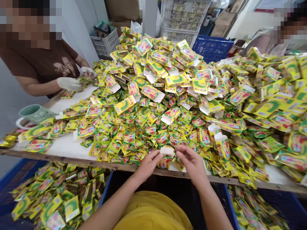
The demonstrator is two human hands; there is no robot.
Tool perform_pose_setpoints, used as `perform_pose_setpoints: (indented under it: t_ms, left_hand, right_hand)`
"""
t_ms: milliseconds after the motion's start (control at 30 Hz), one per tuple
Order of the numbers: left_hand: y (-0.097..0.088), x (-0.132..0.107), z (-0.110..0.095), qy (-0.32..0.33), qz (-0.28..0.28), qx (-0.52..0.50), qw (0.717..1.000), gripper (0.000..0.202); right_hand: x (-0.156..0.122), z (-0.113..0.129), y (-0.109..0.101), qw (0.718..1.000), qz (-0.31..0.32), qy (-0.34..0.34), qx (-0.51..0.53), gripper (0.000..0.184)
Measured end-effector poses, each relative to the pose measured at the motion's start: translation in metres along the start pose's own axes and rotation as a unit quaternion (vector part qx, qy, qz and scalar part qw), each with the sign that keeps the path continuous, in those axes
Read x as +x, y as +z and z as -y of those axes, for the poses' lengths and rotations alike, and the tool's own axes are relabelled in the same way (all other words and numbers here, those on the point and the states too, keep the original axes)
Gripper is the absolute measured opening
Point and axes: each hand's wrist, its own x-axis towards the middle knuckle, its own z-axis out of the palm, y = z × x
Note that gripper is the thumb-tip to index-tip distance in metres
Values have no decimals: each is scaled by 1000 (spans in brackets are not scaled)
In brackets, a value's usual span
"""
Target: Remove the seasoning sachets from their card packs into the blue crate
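Near the table's front edge, my left hand pinches a small yellow, red and green carton at its left side. The carton stands upright with its white top flap raised. On the other side, my right hand has thumb and fingers drawn together beside the carton's upper right. Whatever those fingers hold, if anything, is hidden. Small green and yellow sachets lie heaped just beyond both hands. More of the printed cartons, several with white flaps sticking out, are piled over the sachets.
Blue crates stand below the table, the left one filled with cartons. A green mug sits at the table's left end. A co-worker in white gloves handles packets at left. Another person is at far right. White crates are stacked behind.
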Motion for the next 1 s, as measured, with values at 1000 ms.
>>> perform_pose_setpoints:
  t_ms: [1000]
  left_hand:
    - [1, 6, -3, 295, -76, 177, 936, 6]
  right_hand:
    - [-6, -20, 15, 996, -40, -64, 56, 10]
